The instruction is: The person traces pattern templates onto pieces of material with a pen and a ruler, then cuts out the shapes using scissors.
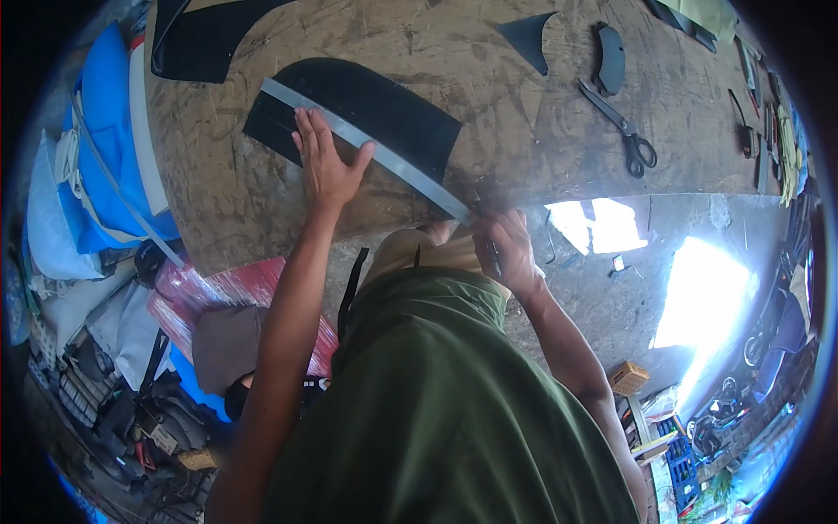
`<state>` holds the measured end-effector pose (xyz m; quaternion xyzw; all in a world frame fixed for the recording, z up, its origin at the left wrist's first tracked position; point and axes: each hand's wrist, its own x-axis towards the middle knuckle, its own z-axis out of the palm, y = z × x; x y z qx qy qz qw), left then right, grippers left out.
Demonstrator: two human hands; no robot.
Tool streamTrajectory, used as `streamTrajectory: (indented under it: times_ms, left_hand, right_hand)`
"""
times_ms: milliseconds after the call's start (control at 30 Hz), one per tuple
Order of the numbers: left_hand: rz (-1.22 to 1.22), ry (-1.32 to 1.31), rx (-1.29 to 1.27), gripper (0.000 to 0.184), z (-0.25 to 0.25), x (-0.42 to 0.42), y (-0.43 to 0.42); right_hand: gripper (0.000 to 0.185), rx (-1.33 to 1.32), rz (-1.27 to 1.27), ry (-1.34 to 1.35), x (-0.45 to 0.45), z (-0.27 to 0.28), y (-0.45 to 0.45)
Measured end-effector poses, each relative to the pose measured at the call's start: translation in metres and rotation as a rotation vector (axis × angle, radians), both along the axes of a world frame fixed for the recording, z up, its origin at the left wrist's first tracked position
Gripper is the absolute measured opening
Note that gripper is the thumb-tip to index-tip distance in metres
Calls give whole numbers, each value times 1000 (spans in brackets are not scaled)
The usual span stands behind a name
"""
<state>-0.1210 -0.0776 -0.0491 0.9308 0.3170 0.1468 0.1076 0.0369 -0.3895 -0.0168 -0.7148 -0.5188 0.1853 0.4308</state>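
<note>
A metal ruler [397,166] lies slantwise across a black sheet [367,100] with a curved far edge. My left hand [330,170] presses down on the ruler, fingers stretched and thumb spread along it. At the ruler's near right end, my right hand [509,249] is closed, with a thin dark pen-like tool [497,260] showing in it. Its fingertips are beside the ruler's end; whether they also grip it I cannot tell. The ruler's end reaches past the sheet to the table's near edge.
On the wooden table [419,52] lie scissors [624,131], a dark curved piece [610,59], a pointed black scrap [531,42] and another black sheet [196,39]. Several tools line the right edge. Blue bags [109,148] and a red wrapped bundle [227,284] stand left.
</note>
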Motion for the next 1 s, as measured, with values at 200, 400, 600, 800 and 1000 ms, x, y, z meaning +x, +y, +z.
streamTrajectory:
  times_ms: [200,400,600,800,1000]
  left_hand:
    - [1,-7,13,108,0,3,-1]
    - [2,-21,9,109,0,1,-1]
    - [2,-19,11,109,1,1,-1]
    - [6,-8,5,108,3,2,-1]
    - [7,5,39,109,3,3,-2]
  right_hand:
    - [33,-10,-8,-14,-1,-2,0]
    - [33,-13,-3,-1,0,-2,0]
    - [34,11,-4,-22,0,-5,2]
    - [34,-22,8,-15,0,-5,-1]
    - [36,-61,10,-10,0,2,0]
